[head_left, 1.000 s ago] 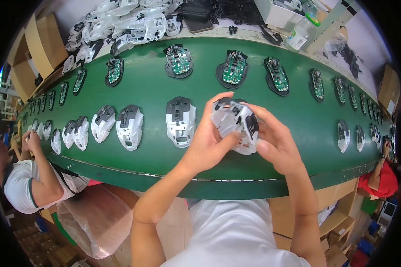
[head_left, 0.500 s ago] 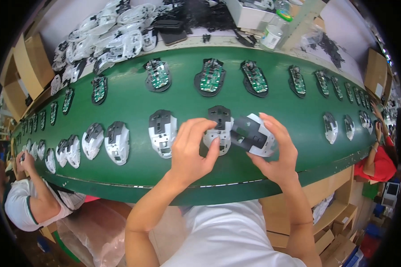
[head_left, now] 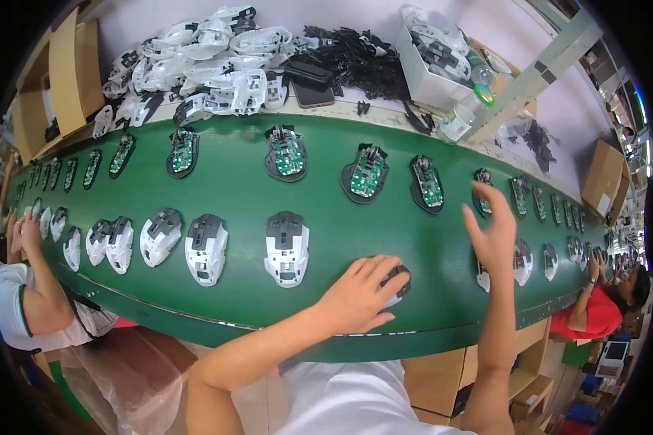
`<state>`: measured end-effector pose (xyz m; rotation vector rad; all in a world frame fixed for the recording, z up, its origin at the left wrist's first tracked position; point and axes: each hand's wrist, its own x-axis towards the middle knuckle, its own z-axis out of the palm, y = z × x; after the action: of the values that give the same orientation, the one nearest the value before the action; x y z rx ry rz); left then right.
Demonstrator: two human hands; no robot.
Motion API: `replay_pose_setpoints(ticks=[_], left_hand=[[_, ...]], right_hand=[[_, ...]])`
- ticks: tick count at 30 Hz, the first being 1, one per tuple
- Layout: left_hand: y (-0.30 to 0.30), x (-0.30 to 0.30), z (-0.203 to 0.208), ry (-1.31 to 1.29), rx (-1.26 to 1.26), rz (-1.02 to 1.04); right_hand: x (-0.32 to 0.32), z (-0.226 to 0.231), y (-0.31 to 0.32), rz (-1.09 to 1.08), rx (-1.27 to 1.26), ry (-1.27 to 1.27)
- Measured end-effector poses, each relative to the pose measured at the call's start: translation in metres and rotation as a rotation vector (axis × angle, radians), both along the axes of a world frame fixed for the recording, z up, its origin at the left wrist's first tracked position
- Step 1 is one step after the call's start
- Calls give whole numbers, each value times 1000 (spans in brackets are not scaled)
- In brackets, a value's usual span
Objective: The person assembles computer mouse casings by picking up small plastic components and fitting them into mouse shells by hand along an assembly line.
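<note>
At the near side of the green table [head_left: 341, 246], in the head view, the left hand [head_left: 363, 293] lies over a grey-and-white mouse shell [head_left: 400, 283]. Its fingers bend across the shell's left and far sides, while the thumb reaches toward the near end; whether they grip it cannot be told. Part of that shell is hidden beneath the hand.

Well to its right, the right hand [head_left: 496, 235] is raised, its fingers and thumb spread apart with nothing between them. Just beyond its fingertips, partly covered, is a mouse base with a circuit board [head_left: 482, 196]; another mouse shell [head_left: 482, 277] shows beside the right forearm, partly hidden.

Left of the left hand, a white shell with a grey top [head_left: 286, 250] lies apart, first of a row running leftward. Farther back stands a second row, black mouse bases with green circuit boards [head_left: 365, 174]. Behind the table are a heap of white shells [head_left: 214, 61], a black case [head_left: 309, 75] and a heap of black parts [head_left: 359, 61].
</note>
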<state>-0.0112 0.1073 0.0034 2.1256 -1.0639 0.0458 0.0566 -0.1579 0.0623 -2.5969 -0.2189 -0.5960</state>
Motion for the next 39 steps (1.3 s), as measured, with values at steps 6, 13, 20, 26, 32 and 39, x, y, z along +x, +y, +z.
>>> replay_pose_setpoints(ticks=[6,13,20,26,32,39], left_hand=[[7,3,0,-47,25,128],[17,7,7,271,-372,187],[35,21,7,1463,-1298,-157],[46,22,16,1480,-1359,-304],[47,24,12,1386,-1410,-201],[48,19,10,1396,-1209,22]], right_hand=[[198,-21,87,200,-80,192],[243,-46,144,-117,-148,290],[226,-41,139,52,-539,197],[110,-5,115,402,574,403],[-20,6,86,461,1124,429],[-66,11,126,523,1148,433]])
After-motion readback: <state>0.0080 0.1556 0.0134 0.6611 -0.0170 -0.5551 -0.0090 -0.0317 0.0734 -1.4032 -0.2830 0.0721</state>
